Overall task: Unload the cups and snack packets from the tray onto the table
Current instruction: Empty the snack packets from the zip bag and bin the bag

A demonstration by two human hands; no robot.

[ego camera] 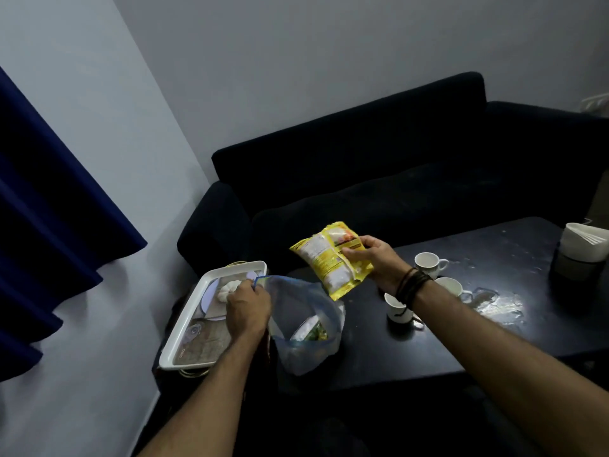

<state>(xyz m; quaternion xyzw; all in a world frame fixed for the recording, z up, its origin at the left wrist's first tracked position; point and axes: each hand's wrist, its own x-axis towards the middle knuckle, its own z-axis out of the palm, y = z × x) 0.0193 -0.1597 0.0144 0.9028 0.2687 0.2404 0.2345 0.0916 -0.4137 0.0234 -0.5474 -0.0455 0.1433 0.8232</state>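
Note:
My right hand [375, 262] holds a yellow snack packet [333, 258] in the air above the dark table [494, 324]. My left hand [247, 310] grips the rim of a clear plastic bag [306, 324] standing on the table's left end; another packet [311, 331] lies inside the bag. A white tray [184, 344] rests to the left of the table, partly under my left hand. Three white cups stand on the table: one at the back [426, 263], one to its right [453, 286], one partly behind my right wrist [397, 311].
A dark sofa [395, 166] runs behind the table. A white holder with napkins [583, 242] stands at the table's far right. A wet patch [501, 305] shines on the table near the cups. Blue curtain [49, 209] hangs at the left wall.

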